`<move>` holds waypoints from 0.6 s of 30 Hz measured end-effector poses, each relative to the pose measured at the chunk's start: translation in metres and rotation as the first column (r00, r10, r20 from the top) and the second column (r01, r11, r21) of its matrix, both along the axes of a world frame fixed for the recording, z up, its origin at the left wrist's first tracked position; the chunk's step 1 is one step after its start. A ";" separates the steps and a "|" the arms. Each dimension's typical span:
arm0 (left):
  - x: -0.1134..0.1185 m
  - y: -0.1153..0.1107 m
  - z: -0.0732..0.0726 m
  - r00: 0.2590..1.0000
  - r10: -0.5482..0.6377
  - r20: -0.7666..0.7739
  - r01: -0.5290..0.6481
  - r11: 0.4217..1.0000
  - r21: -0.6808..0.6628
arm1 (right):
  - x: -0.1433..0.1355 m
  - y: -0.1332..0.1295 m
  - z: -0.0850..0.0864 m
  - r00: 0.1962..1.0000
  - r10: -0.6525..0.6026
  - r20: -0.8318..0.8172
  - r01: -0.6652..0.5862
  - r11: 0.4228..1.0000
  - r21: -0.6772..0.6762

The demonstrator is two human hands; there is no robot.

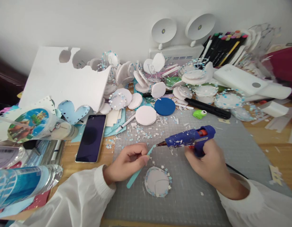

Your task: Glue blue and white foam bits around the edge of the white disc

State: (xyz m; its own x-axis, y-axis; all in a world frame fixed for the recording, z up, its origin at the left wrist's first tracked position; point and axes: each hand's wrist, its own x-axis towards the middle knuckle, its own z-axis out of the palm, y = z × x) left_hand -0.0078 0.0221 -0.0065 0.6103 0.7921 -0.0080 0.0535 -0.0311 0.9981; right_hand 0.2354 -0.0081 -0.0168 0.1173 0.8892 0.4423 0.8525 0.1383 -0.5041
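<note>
My right hand grips a blue hot glue gun, its dark nozzle pointing left. In my left hand a narrow turquoise paper strip is pinched between thumb and fingers. The nozzle tip is at the upper end of this strip; whether they touch, I cannot tell. Below, on the grey cutting mat, lies a white foam disc edged with small blue and white stars.
White foam discs and a blue disc lie at the mat's far edge. Nearby are a green punch and a black cutter. A phone and a water bottle are at left. Behind stands a twin-head lamp.
</note>
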 end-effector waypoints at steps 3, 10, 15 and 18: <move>0.000 0.000 0.000 1.000 0.000 -0.011 0.000 1.000 0.004 | -0.001 0.001 0.001 1.000 -0.013 -0.006 0.013 1.000 -0.011; 0.000 -0.001 0.001 1.000 0.001 -0.020 -0.001 1.000 0.012 | 0.001 0.000 -0.002 0.999 -0.012 0.050 0.012 1.000 0.010; 0.001 0.000 0.003 0.999 0.006 -0.040 -0.005 1.000 0.012 | 0.006 -0.001 -0.009 0.985 -0.057 0.163 0.051 0.998 0.044; 0.001 0.000 0.004 0.999 0.018 -0.034 -0.018 1.000 0.001 | 0.015 0.001 -0.007 0.970 -0.157 0.188 0.148 0.987 0.059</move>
